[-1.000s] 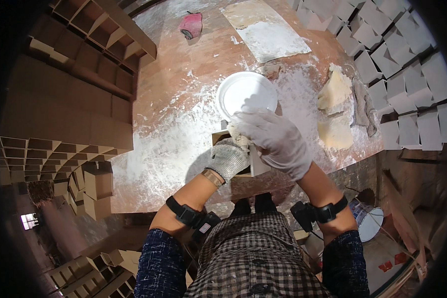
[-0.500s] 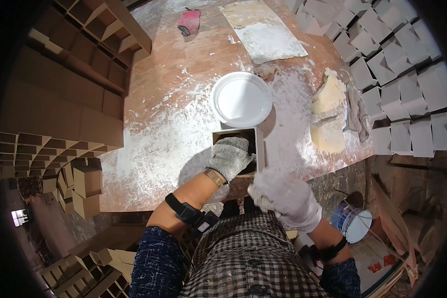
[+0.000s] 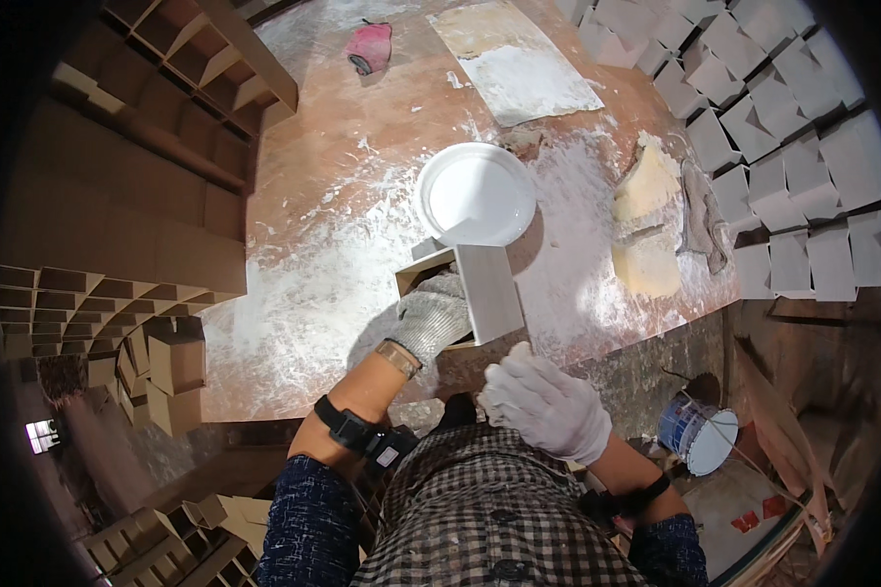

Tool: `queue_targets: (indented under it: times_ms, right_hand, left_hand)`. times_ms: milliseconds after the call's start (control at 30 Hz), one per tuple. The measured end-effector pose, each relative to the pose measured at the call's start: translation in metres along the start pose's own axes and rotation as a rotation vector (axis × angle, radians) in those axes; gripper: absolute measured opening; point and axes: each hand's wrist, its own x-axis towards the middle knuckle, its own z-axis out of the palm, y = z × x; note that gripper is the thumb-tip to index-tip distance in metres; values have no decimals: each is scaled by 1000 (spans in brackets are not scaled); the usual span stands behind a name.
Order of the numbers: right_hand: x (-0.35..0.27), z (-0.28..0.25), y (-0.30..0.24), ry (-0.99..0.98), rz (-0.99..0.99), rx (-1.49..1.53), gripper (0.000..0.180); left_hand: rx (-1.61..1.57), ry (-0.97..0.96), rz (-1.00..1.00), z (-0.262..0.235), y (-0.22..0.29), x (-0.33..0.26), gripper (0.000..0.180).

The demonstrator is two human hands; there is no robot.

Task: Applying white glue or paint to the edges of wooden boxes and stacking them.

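Note:
My left hand [image 3: 433,318], in a grey knit glove, reaches inside an open-ended box [image 3: 492,289] and holds it from within; its fingertips are hidden. The box is tilted, with a whitish side panel facing up and a brown inside showing at its left. My right hand [image 3: 550,406], in a white glove, is closed, close to the table's front edge and apart from the box. Whatever its fingers may hold is hidden. Just beyond the box stands a round white tub [image 3: 423,201] of smooth white material.
The table [image 3: 313,225] is smeared white. Yellowish slabs [image 3: 648,264] and a grey cloth [image 3: 697,220] lie right, a pink cloth [image 3: 370,47] and whitened sheet [image 3: 529,73] far off. Brown boxes [image 3: 117,220] stack left, white boxes [image 3: 788,196] right. A blue-and-white bucket [image 3: 697,435] stands low right.
The box has turned in my left hand, so a side panel now faces up where its opening showed. My right hand, blurred before, has drawn back slightly toward me and is now sharp.

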Motion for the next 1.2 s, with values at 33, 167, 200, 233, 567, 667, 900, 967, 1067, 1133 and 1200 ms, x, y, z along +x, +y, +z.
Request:
queue_targets:
  times_ms: [33, 167, 200, 233, 567, 667, 900, 967, 1067, 1133, 1200]
  right_hand:
    - [-6, -1, 2, 6, 64, 35, 23]
    - [1, -7, 14, -19, 239, 112, 22]
    - [3, -7, 16, -44, 305, 125, 21]
    - [1, 1, 19, 76, 282, 81, 23]
    - [69, 43, 38, 180, 202, -35, 40]
    - [77, 53, 58, 116, 243, -24, 41]
    - [66, 58, 37, 135, 167, -42, 35]
    - [43, 49, 17, 126, 167, -21, 31]
    - [41, 23, 23, 28, 187, 113, 24]
    - [52, 19, 40, -58, 203, 235, 22]
    - [81, 29, 70, 321, 181, -77, 20]
  left_hand:
    - [93, -69, -15, 4, -5, -11, 33]
    - [-361, -175, -111, 19, -49, -68, 35]
    - [-898, 68, -147, 35, -61, -81, 36]
    - [-889, 75, -147, 32, -60, -82, 36]
    - [-40, -67, -156, 8, -35, -51, 37]
    - [82, 18, 73, 19, -48, -46, 39]
    - [-208, -163, -109, -9, -37, -26, 34]
    - [-188, -21, 10, -23, -24, -22, 32]
    - [-377, -139, -290, -41, -9, -13, 33]
    - [-496, -218, -503, -46, -3, -13, 33]
    - [-977, -51, -429, 9, -45, -54, 32]
